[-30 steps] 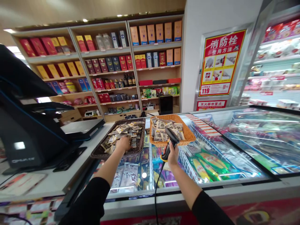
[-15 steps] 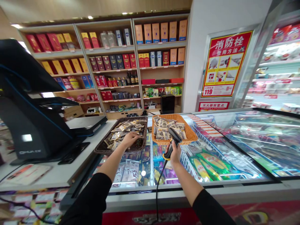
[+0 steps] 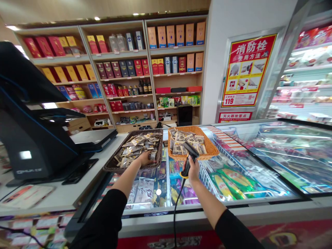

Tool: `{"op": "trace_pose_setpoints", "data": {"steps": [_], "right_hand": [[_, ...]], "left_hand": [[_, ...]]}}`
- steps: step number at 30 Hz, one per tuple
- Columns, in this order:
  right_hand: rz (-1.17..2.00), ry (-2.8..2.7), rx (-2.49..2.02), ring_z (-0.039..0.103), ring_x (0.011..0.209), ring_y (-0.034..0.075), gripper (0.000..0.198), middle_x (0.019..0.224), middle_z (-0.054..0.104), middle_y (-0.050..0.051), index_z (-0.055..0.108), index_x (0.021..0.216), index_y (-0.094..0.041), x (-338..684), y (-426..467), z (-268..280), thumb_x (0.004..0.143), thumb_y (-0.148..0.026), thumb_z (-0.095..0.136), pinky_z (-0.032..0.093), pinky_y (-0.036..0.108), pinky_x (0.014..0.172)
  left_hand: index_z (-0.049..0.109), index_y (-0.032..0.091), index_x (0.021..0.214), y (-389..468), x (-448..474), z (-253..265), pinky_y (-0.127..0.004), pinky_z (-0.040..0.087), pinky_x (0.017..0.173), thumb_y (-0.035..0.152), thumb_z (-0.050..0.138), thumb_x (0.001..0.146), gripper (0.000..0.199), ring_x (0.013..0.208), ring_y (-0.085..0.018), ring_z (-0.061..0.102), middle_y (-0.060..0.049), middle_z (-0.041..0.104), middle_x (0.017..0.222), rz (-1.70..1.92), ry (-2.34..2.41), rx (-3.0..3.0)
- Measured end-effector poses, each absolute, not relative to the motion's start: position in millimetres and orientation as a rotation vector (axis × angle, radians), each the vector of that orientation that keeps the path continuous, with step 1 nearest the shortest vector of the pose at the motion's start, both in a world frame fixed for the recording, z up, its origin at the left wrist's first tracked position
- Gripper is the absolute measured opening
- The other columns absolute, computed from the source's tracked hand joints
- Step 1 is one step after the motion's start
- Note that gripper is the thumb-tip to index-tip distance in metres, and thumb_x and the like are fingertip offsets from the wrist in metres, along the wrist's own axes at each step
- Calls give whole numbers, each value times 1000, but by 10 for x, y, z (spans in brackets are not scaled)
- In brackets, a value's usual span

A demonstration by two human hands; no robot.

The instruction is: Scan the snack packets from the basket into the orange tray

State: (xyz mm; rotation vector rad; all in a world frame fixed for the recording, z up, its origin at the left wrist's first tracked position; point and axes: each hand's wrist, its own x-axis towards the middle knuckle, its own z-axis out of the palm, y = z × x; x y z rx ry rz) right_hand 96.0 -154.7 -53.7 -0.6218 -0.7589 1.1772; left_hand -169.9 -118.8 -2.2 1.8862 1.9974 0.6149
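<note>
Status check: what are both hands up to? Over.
Left hand among packets in dark basket, grip unclear. Right hand gripping scanner near orange basket. Scanner cord dangling in front of freezer.

The left sleeve (image 3: 103, 219), at seven o'clock, is plain black, its inner edge bulging in a soft fold; the right sleeve (image 3: 235, 231), at five o'clock, is equally black. Both end partway down the forearms (image 3: 128, 180), leaving left hand (image 3: 145, 159) and right hand (image 3: 193, 170) bare.
</note>
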Motion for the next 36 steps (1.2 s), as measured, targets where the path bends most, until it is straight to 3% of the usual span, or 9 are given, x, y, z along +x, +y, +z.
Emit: {"op": "trace_pose_setpoints", "data": {"steps": [3, 6, 11, 14, 19, 27, 31, 36], "right_hand": [[1173, -761, -639, 46, 34, 12, 37, 51, 55, -6, 47, 78, -22, 957, -1541, -543, 74, -54, 64, 35, 24, 36], [1162, -775, -652, 46, 34, 11, 37, 51, 56, -6, 47, 77, -21, 958, -1528, -559, 74, -55, 63, 36, 24, 36], [1137, -937, -687, 44, 33, 10, 35, 49, 54, -6, 49, 74, -21, 966, -1588, -574, 74, -52, 65, 33, 23, 35], [1144, -1224, -660, 44, 33, 10, 28, 47, 53, -6, 53, 73, -20, 934, -1693, -556, 76, -44, 65, 33, 22, 37], [1099, -1534, -663, 43, 35, 11, 15, 44, 51, -6, 62, 80, -18, 811, -1848, -512, 77, -32, 65, 33, 22, 39], [1134, -1474, -664, 46, 41, 13, 16, 48, 54, -4, 67, 82, -18, 764, -1885, -495, 71, -29, 71, 33, 21, 41], [1211, -1438, -656, 45, 38, 11, 17, 47, 53, -5, 65, 78, -18, 763, -1888, -509, 70, -31, 72, 34, 21, 39], [1263, -1284, -603, 44, 33, 10, 27, 49, 54, -6, 53, 76, -19, 793, -1787, -556, 79, -44, 62, 33, 22, 36]], "left_hand": [[60, 18, 113, -1208, -1709, 20, -38, 41, 99, 30, 82, 41, 77, 117, -32, 54, -13, 62, 120, 892, 1900, 1917], [53, 20, 122, -1226, -1710, 34, -37, 47, 91, 29, 80, 48, 79, 103, -25, 62, -8, 66, 110, 1110, 1653, 1708], [60, 15, 94, -1221, -1704, 42, -36, 51, 84, 33, 78, 57, 45, 88, -23, 66, -7, 70, 90, 1310, 1419, 1269], [60, 16, 93, -1234, -1697, 87, -36, 52, 84, 31, 77, 61, 39, 87, -20, 67, -6, 70, 90, 1515, 1222, 1097], [58, 18, 97, -1282, -1683, 132, -36, 56, 78, 30, 75, 68, 36, 88, -20, 68, -5, 70, 91, 1568, 1135, 972], [55, 20, 99, -1243, -1686, 81, -34, 57, 73, 32, 75, 68, 39, 88, -20, 67, -5, 69, 96, 1552, 1140, 979], [56, 20, 98, -1243, -1686, 70, -35, 56, 74, 30, 75, 67, 37, 86, -19, 67, -4, 68, 94, 1569, 1124, 941], [59, 20, 99, -1265, -1689, 118, -34, 56, 75, 26, 74, 65, 38, 85, -19, 66, -4, 67, 93, 1595, 1189, 1008]]}}
